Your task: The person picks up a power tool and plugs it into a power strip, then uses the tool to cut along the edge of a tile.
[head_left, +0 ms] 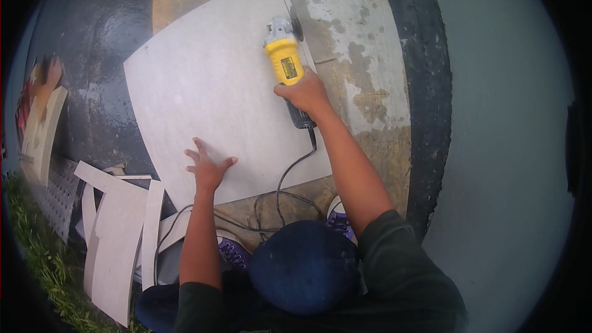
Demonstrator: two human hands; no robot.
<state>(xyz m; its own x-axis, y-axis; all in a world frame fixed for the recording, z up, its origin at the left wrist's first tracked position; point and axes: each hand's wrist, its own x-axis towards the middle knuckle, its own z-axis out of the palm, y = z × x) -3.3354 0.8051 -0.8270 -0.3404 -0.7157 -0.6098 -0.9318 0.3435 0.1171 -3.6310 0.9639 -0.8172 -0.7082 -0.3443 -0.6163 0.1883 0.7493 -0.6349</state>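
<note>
A dark blue cap (305,265) is filling the foreground at the lower edge, worn by a person in a dark green shirt who is crouching over the work, purple laced shoes (233,251) showing beside it. Beyond, a large pale grey square tile (209,86) is lying flat on a weathered plywood board (364,55) that is resting on dark, wet-looking ground (98,43). The tile's face is looking smooth, matte and faintly mottled, with clean straight edges and one corner pointing toward the left. The right hand (305,94) is wrapping tightly around the body of a yellow angle grinder (285,61), which is sitting at the tile's right edge with its grey metal head and dark disc pointing away from the person. The disc is standing on edge at the tile's border; whether it is biting into the tile cannot be told. A black power cord (280,191) is trailing from the grinder's rear, looping across the tile's near corner and the board toward the shoes. The left hand (206,165) is lying open and flat, fingers spread, pressing on the tile near its front edge and gripping nothing. To the left, several narrow off-white tile offcuts (120,234) are lying stacked in a loose pile beside a strip of grass (43,259).
</note>
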